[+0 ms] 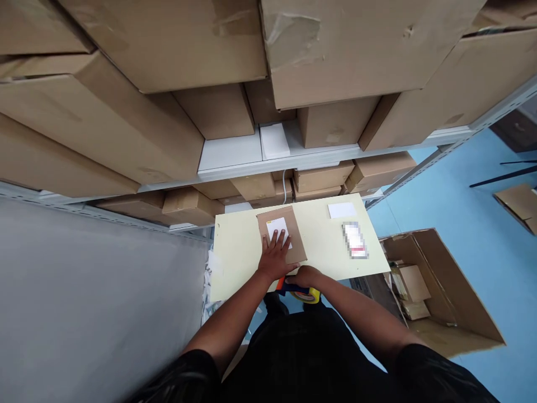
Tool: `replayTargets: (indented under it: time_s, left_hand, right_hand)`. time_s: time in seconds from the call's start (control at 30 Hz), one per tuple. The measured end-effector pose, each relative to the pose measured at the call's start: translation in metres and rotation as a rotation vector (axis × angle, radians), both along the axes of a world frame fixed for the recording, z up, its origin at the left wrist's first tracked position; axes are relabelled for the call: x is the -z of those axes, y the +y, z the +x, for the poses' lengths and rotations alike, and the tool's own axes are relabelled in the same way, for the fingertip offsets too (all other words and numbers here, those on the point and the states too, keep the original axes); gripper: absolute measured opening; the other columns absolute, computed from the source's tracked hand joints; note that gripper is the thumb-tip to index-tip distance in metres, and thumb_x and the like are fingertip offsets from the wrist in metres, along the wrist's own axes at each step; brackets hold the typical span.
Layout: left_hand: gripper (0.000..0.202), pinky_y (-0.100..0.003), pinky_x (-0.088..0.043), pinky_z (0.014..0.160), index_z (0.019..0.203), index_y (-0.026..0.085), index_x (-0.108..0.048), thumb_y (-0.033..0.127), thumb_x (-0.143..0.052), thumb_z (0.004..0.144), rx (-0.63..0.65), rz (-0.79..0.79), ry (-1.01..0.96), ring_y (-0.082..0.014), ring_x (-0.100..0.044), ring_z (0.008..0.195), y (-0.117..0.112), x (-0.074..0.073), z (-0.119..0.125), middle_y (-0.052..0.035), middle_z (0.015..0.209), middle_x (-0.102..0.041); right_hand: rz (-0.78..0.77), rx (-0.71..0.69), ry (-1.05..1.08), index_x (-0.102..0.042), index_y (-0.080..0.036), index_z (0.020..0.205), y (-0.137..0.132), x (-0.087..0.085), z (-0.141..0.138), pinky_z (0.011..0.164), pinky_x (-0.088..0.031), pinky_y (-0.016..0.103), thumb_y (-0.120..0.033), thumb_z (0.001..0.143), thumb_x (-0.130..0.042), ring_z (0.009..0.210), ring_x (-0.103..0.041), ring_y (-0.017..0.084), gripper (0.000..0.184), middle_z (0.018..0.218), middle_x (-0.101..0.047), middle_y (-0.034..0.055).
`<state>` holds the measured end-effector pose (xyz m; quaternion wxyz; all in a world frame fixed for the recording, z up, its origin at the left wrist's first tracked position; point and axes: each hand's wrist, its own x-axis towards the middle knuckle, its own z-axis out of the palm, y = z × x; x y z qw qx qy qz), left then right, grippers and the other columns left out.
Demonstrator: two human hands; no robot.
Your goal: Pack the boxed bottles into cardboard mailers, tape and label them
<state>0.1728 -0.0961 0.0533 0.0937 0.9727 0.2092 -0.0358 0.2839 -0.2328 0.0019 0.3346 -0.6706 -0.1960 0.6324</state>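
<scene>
A flat brown cardboard package [296, 235] lies on the pale yellow table [239, 252], with a white label [276, 225] on its top. My left hand [276, 256] rests on the package with its fingers spread, partly covering the label. Close by, at the table's front edge, my right hand [307, 277] is wrapped round a tape dispenser [289, 286] with orange and dark blue parts. A yellow roll of tape [309, 295] sits in the dispenser. The dispenser is near the package's lower edge; whether it touches cannot be made out.
On the table's right are a white card [342, 210] and a blurred-out rectangular item [354, 240]. A shelf [235, 154] stacked with cardboard boxes stands directly behind. To the right, an open carton [457, 285] holding small packages stands on the blue floor. A grey wall [104, 291] is at left.
</scene>
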Motion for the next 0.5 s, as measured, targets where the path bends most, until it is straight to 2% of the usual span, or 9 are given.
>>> replayTargets:
  time_s: [0.07,0.13,0.2,0.27,0.33,0.4,0.5]
  left_hand:
    - [0.105,-0.068,0.005,0.125,0.164,0.022,-0.027,0.078,-0.061,0.082,-0.006,0.001,-0.004,-0.04,-0.006,0.16,0.0,0.0,-0.001,-0.0141,0.173,-0.016]
    - [0.106,-0.067,0.005,0.125,0.164,0.023,-0.027,0.078,-0.062,0.081,-0.008,-0.006,-0.007,-0.0397,-0.007,0.16,0.001,0.001,-0.003,-0.0138,0.173,-0.016]
    - [0.106,-0.066,0.005,0.125,0.165,0.024,-0.027,0.079,-0.062,0.081,-0.002,-0.014,-0.014,-0.0393,-0.008,0.16,0.002,0.002,-0.005,-0.0131,0.174,-0.016]
    - [0.106,-0.067,0.004,0.125,0.165,0.024,-0.026,0.079,-0.061,0.081,0.003,-0.019,-0.026,-0.0392,-0.009,0.16,0.003,0.002,-0.006,-0.0129,0.174,-0.016]
    - [0.106,-0.068,0.003,0.125,0.165,0.023,-0.026,0.079,-0.061,0.082,0.003,-0.018,-0.038,-0.0393,-0.009,0.16,0.003,0.003,-0.007,-0.0129,0.174,-0.017]
    - [0.106,-0.068,0.003,0.125,0.165,0.023,-0.026,0.077,-0.062,0.081,0.0,-0.013,-0.039,-0.0394,-0.009,0.16,0.003,0.002,-0.006,-0.013,0.174,-0.017]
    - [0.104,-0.067,0.003,0.125,0.165,0.024,-0.026,0.076,-0.063,0.082,0.002,-0.009,-0.016,-0.0391,-0.008,0.16,0.004,0.002,-0.005,-0.0128,0.174,-0.017]
  right_hand:
    - [-0.061,-0.033,-0.102,-0.061,-0.024,0.053,-0.021,-0.008,0.012,0.085,-0.052,0.037,-0.041,0.059,-0.089,0.1,-0.071,0.035,0.034,0.056,-0.067,0.0043]
    - [-0.184,-0.074,-0.231,-0.064,-0.023,0.056,-0.053,-0.016,0.032,0.074,-0.05,0.036,-0.05,0.07,-0.08,0.084,-0.072,0.031,0.034,0.056,-0.067,0.0054]
    - [-0.256,-0.017,-0.259,-0.067,-0.022,0.062,-0.085,-0.022,0.05,0.068,-0.048,0.036,-0.053,0.08,-0.067,0.074,-0.07,0.029,0.037,0.063,-0.071,0.0085]
    - [-0.243,0.075,-0.365,-0.068,-0.022,0.068,-0.105,-0.025,0.061,0.069,-0.047,0.037,-0.051,0.086,-0.059,0.075,-0.07,0.029,0.036,0.069,-0.073,0.0104]
    - [-0.173,0.133,-0.569,-0.068,-0.022,0.075,-0.11,-0.024,0.065,0.079,-0.048,0.039,-0.05,0.088,-0.059,0.088,-0.071,0.032,0.032,0.078,-0.074,0.0123]
    - [-0.105,0.14,-0.788,-0.068,-0.022,0.085,-0.1,-0.02,0.064,0.094,-0.046,0.044,-0.049,0.089,-0.062,0.107,-0.067,0.037,0.028,0.091,-0.074,0.0157]
    - [-0.068,0.129,-0.948,-0.067,-0.019,0.1,-0.077,-0.006,0.06,0.114,-0.032,0.053,-0.045,0.091,-0.063,0.13,-0.054,0.042,0.028,0.11,-0.071,0.0211]
